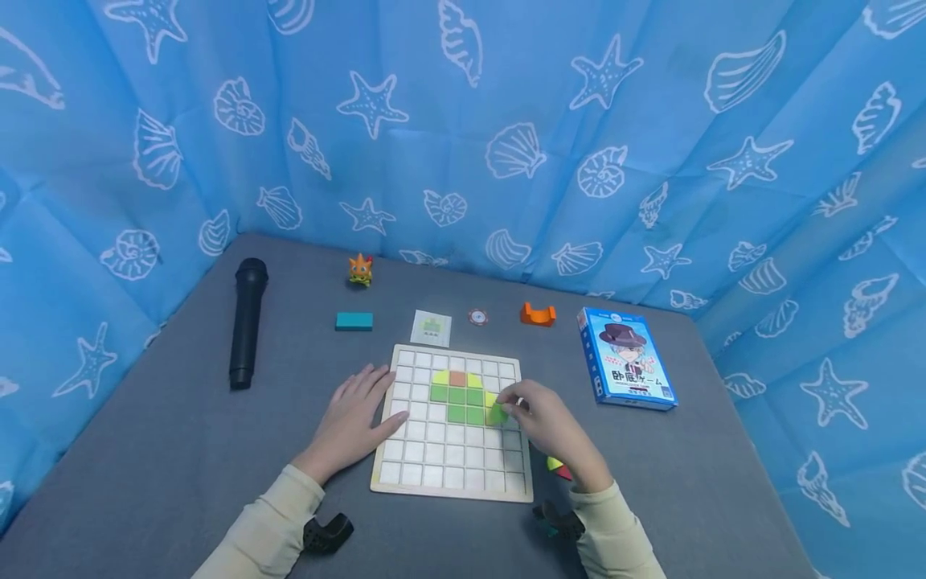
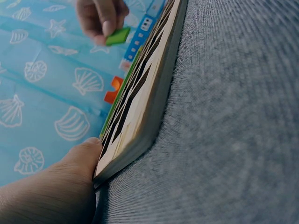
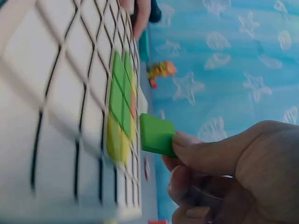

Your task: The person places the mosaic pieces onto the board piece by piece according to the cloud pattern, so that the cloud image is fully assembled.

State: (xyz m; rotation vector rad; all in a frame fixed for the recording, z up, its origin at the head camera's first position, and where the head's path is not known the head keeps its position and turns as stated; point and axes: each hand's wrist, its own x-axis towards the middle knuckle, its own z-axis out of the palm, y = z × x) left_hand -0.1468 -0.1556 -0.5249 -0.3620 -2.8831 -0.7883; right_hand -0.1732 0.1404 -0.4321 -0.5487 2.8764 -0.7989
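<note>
A square wooden board [image 1: 434, 453] with a grid of white cells lies in front of me in the head view. Several green tiles [image 3: 117, 91], some yellow pieces [image 3: 113, 138] and an orange one [image 1: 457, 378] sit in its upper middle cells. My left hand [image 1: 354, 414] rests at the board's left edge, fingers extended and thumb on the border. With thumb and fingers, my right hand [image 1: 542, 418] pinches a green square tile [image 3: 158, 134]. In the right wrist view that tile is tilted and held above the board, near the yellow pieces.
Behind the board lie a small printed card [image 1: 431, 328], a round chip [image 1: 477, 317], a teal block [image 1: 354, 322], an orange block [image 1: 538, 314] and a toy figure [image 1: 360, 270]. A microphone [image 1: 248, 322] lies left, a blue box [image 1: 628, 358] right. A yellow piece [image 1: 554, 463] is beside my right forearm.
</note>
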